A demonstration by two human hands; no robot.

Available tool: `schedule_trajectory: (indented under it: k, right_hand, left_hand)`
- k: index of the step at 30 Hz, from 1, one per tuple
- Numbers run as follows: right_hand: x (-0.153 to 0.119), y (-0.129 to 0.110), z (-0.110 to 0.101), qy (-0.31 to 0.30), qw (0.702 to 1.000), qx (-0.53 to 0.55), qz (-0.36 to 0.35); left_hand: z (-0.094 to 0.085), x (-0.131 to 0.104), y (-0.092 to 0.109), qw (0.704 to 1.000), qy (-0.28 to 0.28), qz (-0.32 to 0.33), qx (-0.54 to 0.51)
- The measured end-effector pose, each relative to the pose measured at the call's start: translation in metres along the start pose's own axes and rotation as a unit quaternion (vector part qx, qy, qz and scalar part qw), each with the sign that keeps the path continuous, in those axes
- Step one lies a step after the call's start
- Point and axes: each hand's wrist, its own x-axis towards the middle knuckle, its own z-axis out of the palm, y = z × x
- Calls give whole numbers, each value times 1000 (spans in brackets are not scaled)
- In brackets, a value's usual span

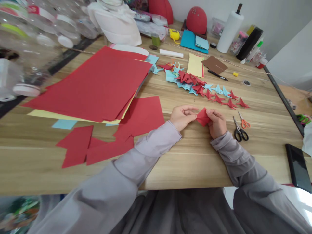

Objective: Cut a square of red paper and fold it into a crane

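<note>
A small folded piece of red paper (pixel 202 117) is held just above the wooden table, between my two hands. My left hand (pixel 184 115) pinches its left corner with thumb and fingertips. On the other side, my right hand (pixel 216 123) grips the paper's right edge between thumb and fingers. Beyond the hands lie rows of folded red paper cranes (pixel 218 98) and light blue ones (pixel 217 89). Large red sheets (pixel 97 81) are stacked at the left, with cut red pieces (pixel 109 151) in front of them.
Black-handled scissors (pixel 240 134) and small orange scissors (pixel 245 123) lie right of my right hand. A phone (pixel 298 167) rests at the right edge. Farther back are a pen (pixel 217 75), brown paper (pixel 214 64), a yellow tape measure (pixel 174 34) and a white roll (pixel 229 32).
</note>
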Motion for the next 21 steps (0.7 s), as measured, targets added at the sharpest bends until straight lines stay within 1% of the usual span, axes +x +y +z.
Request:
schedule_trajectory:
  k: [3, 9, 12, 16, 21]
  right_hand:
    - [0, -1, 1, 6, 1000, 8, 3]
    - [-1, -2, 3, 16, 1000, 20, 1]
    - [-1, -2, 3, 17, 1000, 24, -4]
    - [0, 1, 1, 0, 1000, 10, -15]
    - [-1, 4, -2, -47, 996, -65, -29]
  left_hand:
    - [-1, 0, -1, 1000, -6, -1, 0]
    - [-1, 0, -2, 1000, 9, 2, 1]
    - [1, -1, -1, 1000, 7, 3, -14]
    - [2, -2, -1, 1000, -2, 16, -10]
    - [-1, 3, -7, 998, 48, 36, -35]
